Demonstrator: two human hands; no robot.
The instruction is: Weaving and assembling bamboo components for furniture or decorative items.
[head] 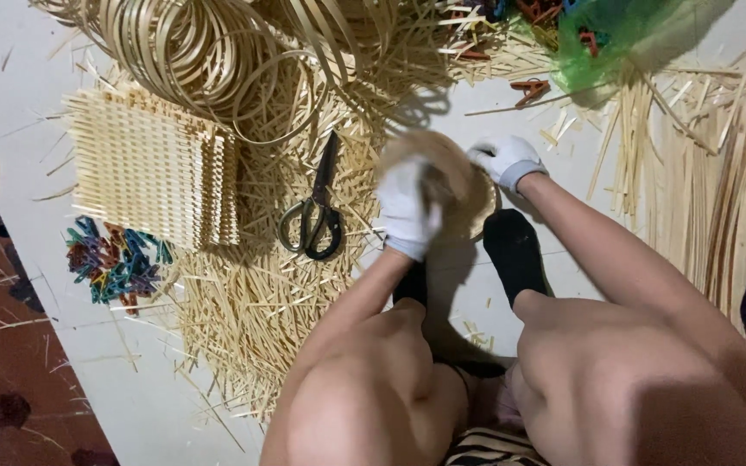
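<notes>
While I work the small round woven piece (468, 194) near the floor's (36, 147) far edge, I keep my gloved left hand (407, 207) clamped on its near rim and my right hand (504, 160) pinching the far rim. Count: one stack of woven mats (153, 168), one pair of scissors (312, 220).

A translucent green plastic bag (619, 39) lay crumpled at the top edge, right of centre, on the pale floor. It held 1 heap of small orange and dark clips, partly seen through it. No labels, signs or screens showed.
</notes>
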